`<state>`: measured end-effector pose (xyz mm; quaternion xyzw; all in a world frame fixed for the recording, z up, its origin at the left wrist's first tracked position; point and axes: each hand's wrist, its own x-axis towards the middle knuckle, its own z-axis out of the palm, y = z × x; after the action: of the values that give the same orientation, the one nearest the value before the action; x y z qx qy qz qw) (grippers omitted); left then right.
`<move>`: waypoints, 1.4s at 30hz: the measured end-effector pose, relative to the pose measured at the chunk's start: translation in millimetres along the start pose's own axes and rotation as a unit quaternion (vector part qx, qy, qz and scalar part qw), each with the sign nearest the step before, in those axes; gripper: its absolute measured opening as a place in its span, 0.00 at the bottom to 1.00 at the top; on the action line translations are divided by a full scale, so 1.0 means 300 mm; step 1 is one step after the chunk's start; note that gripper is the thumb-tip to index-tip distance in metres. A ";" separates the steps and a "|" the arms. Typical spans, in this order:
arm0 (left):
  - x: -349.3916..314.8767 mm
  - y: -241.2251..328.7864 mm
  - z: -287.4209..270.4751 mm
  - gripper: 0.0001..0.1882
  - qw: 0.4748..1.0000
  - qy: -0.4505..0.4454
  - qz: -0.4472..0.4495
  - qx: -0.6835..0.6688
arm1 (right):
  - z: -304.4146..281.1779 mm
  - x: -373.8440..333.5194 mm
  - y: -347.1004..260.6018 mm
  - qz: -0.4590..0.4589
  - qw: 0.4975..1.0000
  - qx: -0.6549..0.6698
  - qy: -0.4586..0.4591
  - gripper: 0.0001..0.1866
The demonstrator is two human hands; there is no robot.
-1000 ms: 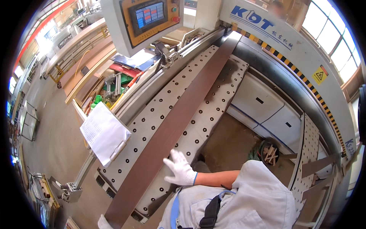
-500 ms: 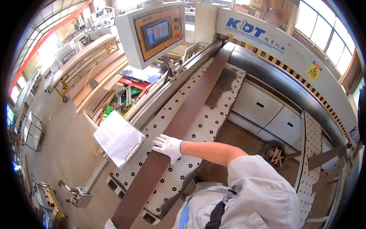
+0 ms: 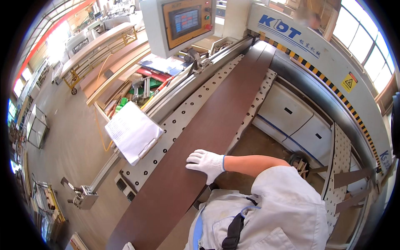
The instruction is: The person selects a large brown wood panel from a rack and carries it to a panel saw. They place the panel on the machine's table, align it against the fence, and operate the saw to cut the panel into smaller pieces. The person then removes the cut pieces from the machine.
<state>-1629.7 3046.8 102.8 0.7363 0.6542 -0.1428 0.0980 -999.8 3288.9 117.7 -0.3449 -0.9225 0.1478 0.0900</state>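
Note:
A wide, dark brown board lies aslant on the pale, studded support table, running from the lower left up to the machine's beam. Near its far end a thin line runs lengthwise through the brown surface. My right hand, in a white glove, rests flat on the board near its right edge, with fingers stretched out and nothing held. At the bottom edge, only a bit of my gloved left hand shows against the board. Its fingers are mostly hidden.
A clipboard with paper sits left of the table. Above stands a control box with a screen. Striped beam crosses the far right. A bin of offcuts stands beyond my right arm. Behind the beam a person partly shows.
The brown surface on the table is much wider now, covering more studs on both sides. My right hand has moved right across it. The whole view has shifted slightly.

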 end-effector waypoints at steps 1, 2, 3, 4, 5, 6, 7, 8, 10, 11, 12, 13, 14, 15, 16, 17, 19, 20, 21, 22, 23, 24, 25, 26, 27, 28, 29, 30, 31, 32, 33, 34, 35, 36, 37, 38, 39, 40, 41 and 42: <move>-0.010 0.014 0.000 0.68 1.000 -0.012 0.005 -0.015 | 0.023 -0.026 0.004 0.005 1.000 0.002 -0.008 0.54; -0.027 0.025 0.001 0.68 1.000 -0.011 0.003 -0.020 | 0.027 -0.042 0.003 0.003 1.000 0.006 -0.005 0.53; -0.041 0.042 0.005 0.68 1.000 -0.010 0.002 -0.026 | 0.029 -0.057 0.004 0.000 1.000 0.011 -0.003 0.52; -0.046 0.056 0.007 0.68 0.999 -0.010 0.002 -0.031 | 0.034 -0.065 0.005 -0.001 1.000 0.015 -0.001 0.52; -0.035 0.065 0.007 0.67 1.000 -0.016 -0.010 -0.023 | 0.031 -0.072 0.022 0.004 1.000 0.015 -0.011 0.50; -0.029 0.067 -0.004 0.66 0.998 0.001 -0.027 -0.049 | 0.036 -0.081 0.026 0.003 1.000 0.015 0.002 0.50; -0.051 0.076 -0.023 0.65 0.995 0.019 -0.055 -0.077 | 0.046 -0.076 0.039 -0.009 1.000 0.016 0.014 0.51; -0.039 0.079 -0.048 0.64 0.991 0.044 -0.076 -0.102 | 0.046 -0.075 0.052 -0.006 1.000 0.012 0.028 0.51; -0.030 0.047 -0.038 0.53 0.979 0.082 -0.171 -0.075 | 0.032 -0.067 0.094 -0.005 0.999 -0.002 0.051 0.51; -0.063 -0.013 0.029 0.49 0.968 0.121 -0.215 -0.045 | 0.035 -0.059 0.090 -0.006 0.999 0.002 0.053 0.51; -0.079 -0.079 0.092 0.45 0.953 0.158 -0.259 -0.014 | 0.035 -0.052 0.085 -0.007 0.998 0.006 0.055 0.51; -0.095 -0.191 0.170 0.50 0.926 0.174 -0.326 -0.080 | 0.022 -0.024 0.081 -0.012 0.999 0.007 0.052 0.51; -0.093 -0.246 0.189 0.55 0.891 0.189 -0.388 -0.141 | -0.011 -0.015 0.064 0.007 0.999 0.010 0.036 0.51; -0.051 -0.305 0.226 0.55 0.863 0.191 -0.437 -0.167 | -0.035 -0.032 0.061 0.029 0.998 0.024 0.048 0.54; 0.010 -0.253 0.122 0.48 0.847 0.102 -0.498 -0.157 | -0.023 -0.044 0.063 0.054 0.998 0.009 0.042 0.56; 0.028 -0.287 0.119 0.51 0.827 0.117 -0.511 -0.205 | -0.010 -0.048 0.067 0.073 0.997 -0.005 0.023 0.58; 0.097 -0.320 0.060 0.52 0.819 0.068 -0.486 -0.298 | -0.008 -0.041 0.046 0.092 0.995 -0.041 -0.006 0.60; 0.121 -0.309 -0.024 0.53 0.817 0.014 -0.470 -0.334 | -0.009 -0.029 0.016 0.097 0.993 -0.067 -0.027 0.59; 0.072 -0.368 0.060 0.51 0.821 0.100 -0.484 -0.286 | -0.011 -0.009 -0.024 0.082 0.993 -0.074 -0.038 0.60; 0.036 -0.427 0.172 0.49 0.818 0.183 -0.494 -0.231 | -0.003 0.022 -0.069 0.067 0.993 -0.080 -0.048 0.61; 0.014 -0.466 0.265 0.40 0.802 0.272 -0.505 -0.170 | 0.015 0.044 -0.129 0.060 0.994 -0.075 -0.055 0.62; -0.006 -0.514 0.293 0.37 0.802 0.241 -0.481 -0.260 | 0.038 0.059 -0.179 0.055 0.994 -0.073 -0.060 0.64; -0.018 -0.555 0.320 0.35 0.792 0.209 -0.454 -0.351 | 0.099 0.072 -0.208 0.038 0.997 -0.066 -0.022 0.66; -0.024 -0.576 0.343 0.32 0.774 0.173 -0.422 -0.438 | 0.155 0.088 -0.228 0.037 0.998 -0.055 0.013 0.64; 0.018 -0.519 0.253 0.28 0.777 0.139 -0.420 -0.447 | 0.182 0.096 -0.211 0.035 0.997 -0.059 0.034 0.63; 0.018 -0.511 0.254 0.27 0.759 0.170 -0.397 -0.487 | 0.189 0.108 -0.200 0.026 0.996 -0.059 0.055 0.61; 0.014 -0.504 0.250 0.26 0.739 0.202 -0.375 -0.521 | 0.185 0.117 -0.174 0.022 0.996 -0.062 0.063 0.60; 0.047 -0.462 0.185 0.24 0.751 0.200 -0.376 -0.504 | 0.157 0.125 -0.157 0.039 0.996 -0.069 0.048 0.60; 0.075 -0.449 0.160 0.25 0.758 0.192 -0.383 -0.491 | 0.150 0.129 -0.124 0.041 0.995 -0.077 0.050 0.61; 0.114 -0.438 0.158 0.25 0.751 0.205 -0.362 -0.513 | 0.141 0.129 -0.087 0.044 0.994 -0.089 0.052 0.61; 0.159 -0.418 0.145 0.24 0.754 0.204 -0.364 -0.507 | 0.122 0.127 -0.048 0.057 0.992 -0.105 0.039 0.62; 0.229 -0.352 0.061 0.24 0.770 0.208 -0.353 -0.489 | 0.096 0.107 -0.011 0.075 0.989 -0.123 0.028 0.63; 0.274 -0.321 0.031 0.23 0.781 0.199 -0.341 -0.484 | 0.060 0.093 0.015 0.097 0.985 -0.145 0.011 0.64; 0.315 -0.303 0.045 0.22 0.777 0.201 -0.332 -0.496 | 0.030 0.087 0.046 0.120 0.980 -0.157 0.000 0.63; 0.339 -0.279 0.052 0.22 0.788 0.198 -0.334 -0.477 | 0.018 0.076 0.064 0.158 0.971 -0.177 -0.005 0.62; 0.376 -0.234 0.035 0.22 0.801 0.195 -0.331 -0.459 | -0.006 0.055 0.077 0.202 0.959 -0.200 -0.008 0.60; 0.399 -0.214 0.044 0.22 0.793 0.189 -0.316 -0.485 | -0.009 0.022 0.105 0.222 0.951 -0.216 0.006 0.58; 0.427 -0.195 0.056 0.22 0.785 0.183 -0.300 -0.510 | 0.002 -0.015 0.121 0.262 0.938 -0.224 0.032 0.57; 0.447 -0.180 0.062 0.22 0.778 0.176 -0.284 -0.533 | 0.022 -0.052 0.129 0.301 0.924 -0.229 0.058 0.56; 0.470 -0.182 0.045 0.23 0.772 0.172 -0.282 -0.543 | 0.032 -0.075 0.117 0.340 0.908 -0.231 0.084 0.55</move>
<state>-1670.3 3180.9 44.7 0.3552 0.8073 0.3436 0.3226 -964.4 3297.2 95.4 -0.6597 -0.7469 -0.0778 0.0294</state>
